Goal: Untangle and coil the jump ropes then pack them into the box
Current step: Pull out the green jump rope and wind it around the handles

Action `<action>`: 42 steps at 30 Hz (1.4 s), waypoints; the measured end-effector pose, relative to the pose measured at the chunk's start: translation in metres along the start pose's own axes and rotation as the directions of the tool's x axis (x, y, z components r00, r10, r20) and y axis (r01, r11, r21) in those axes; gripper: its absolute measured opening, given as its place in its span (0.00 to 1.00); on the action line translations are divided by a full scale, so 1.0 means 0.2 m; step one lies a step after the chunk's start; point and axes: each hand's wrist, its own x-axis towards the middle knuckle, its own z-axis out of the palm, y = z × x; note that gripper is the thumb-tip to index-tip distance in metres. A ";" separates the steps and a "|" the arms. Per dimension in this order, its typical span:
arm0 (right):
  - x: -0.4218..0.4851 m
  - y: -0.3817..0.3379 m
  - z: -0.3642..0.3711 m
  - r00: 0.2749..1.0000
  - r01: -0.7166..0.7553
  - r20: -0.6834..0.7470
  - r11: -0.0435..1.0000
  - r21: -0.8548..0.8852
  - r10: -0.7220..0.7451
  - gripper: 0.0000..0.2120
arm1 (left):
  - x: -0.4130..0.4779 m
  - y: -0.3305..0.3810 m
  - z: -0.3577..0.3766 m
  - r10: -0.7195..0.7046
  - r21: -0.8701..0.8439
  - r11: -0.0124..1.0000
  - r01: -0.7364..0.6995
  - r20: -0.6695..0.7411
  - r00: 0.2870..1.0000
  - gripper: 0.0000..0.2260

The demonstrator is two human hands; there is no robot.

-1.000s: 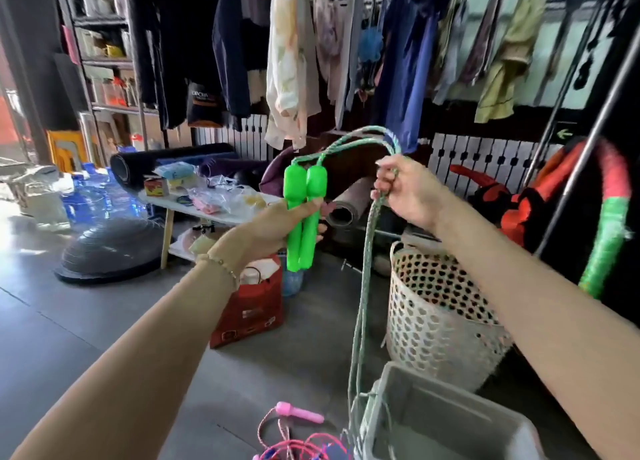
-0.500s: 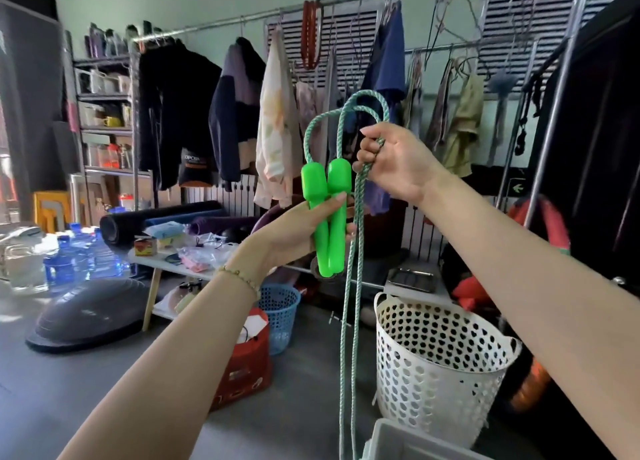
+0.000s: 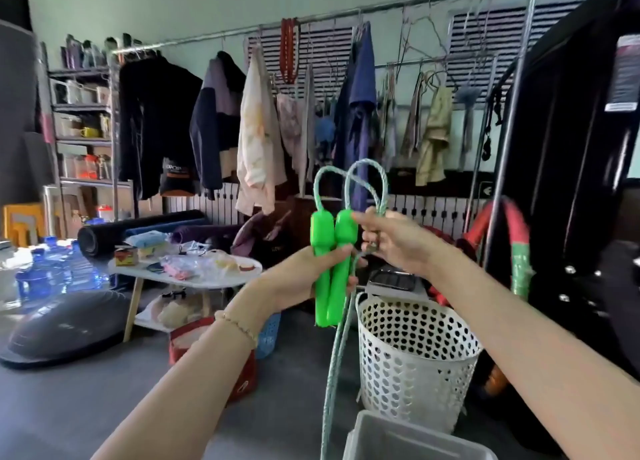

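Clasping glossy green handles (image 3: 330, 269), left hand (image 3: 301, 279); right hand (image 3: 398, 244) pinches braided rope (image 3: 346, 321).

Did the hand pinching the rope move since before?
Yes. The right hand has come down: earlier above the green handles, now level with them, pinching the rope.

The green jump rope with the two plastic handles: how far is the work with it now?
Done: the two bright green plastic handles are paired side by side in the left hand. In hand: the right hand pinches the pale green braided cord beside the handles, two loops standing above. Left: the long cord hanging down needs coiling, then packing; nothing lies in the visible corner of the grey plastic box.
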 end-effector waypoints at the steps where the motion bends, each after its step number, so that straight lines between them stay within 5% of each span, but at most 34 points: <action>1: -0.04 0.12 -0.02 0.998 -0.057 0.015 0.998 -0.003 0.057 0.10 | -0.01 -0.12 0.00 -0.070 -0.010 0.997 0.070 -0.002 0.998 0.09; 4: -0.16 0.46 -0.06 0.970 -0.240 0.034 0.971 -0.009 0.240 0.12 | -0.03 -0.43 0.01 -0.229 -0.093 0.970 0.224 -0.055 0.972 0.06; 9: -0.32 0.85 -0.13 0.889 -0.456 -0.042 0.876 -0.154 0.456 0.50 | -0.06 -0.77 0.01 -0.415 -0.112 0.904 0.412 -0.003 0.910 0.05; 12: -0.34 0.95 -0.16 0.957 -0.273 -0.167 0.930 -0.246 0.237 0.41 | -0.06 -0.90 0.03 -0.474 -0.131 0.867 0.480 0.076 0.877 0.04; 14: -0.36 0.99 -0.17 0.992 -0.106 -0.101 0.944 -0.314 0.077 0.33 | -0.04 -0.95 0.04 -0.485 -0.179 0.847 0.501 0.129 0.865 0.04; 20: -0.36 1.14 -0.21 0.991 0.063 -0.084 0.924 -0.376 -0.102 0.25 | 0.04 -1.05 0.08 -0.484 -0.185 0.828 0.528 0.236 0.842 0.06; 25: -0.33 1.22 -0.27 0.993 0.033 -0.088 0.916 -0.400 -0.074 0.23 | 0.10 -1.16 0.06 -0.496 -0.201 0.795 0.573 0.329 0.804 0.04; 31: -0.30 1.27 -0.36 0.950 0.052 -0.287 0.968 -0.245 -0.123 0.18 | 0.11 -1.25 0.09 -0.435 -0.062 0.890 0.452 0.185 0.881 0.05; 37: -0.26 1.33 -0.41 0.948 0.035 -0.298 0.967 -0.253 -0.113 0.16 | 0.12 -1.33 0.08 -0.386 -0.072 0.921 0.384 -0.020 0.922 0.29; 42: -0.24 1.38 -0.35 0.970 0.048 -0.219 0.962 -0.269 -0.109 0.19 | 0.11 -1.31 0.04 -0.376 0.075 0.925 0.372 0.057 0.925 0.09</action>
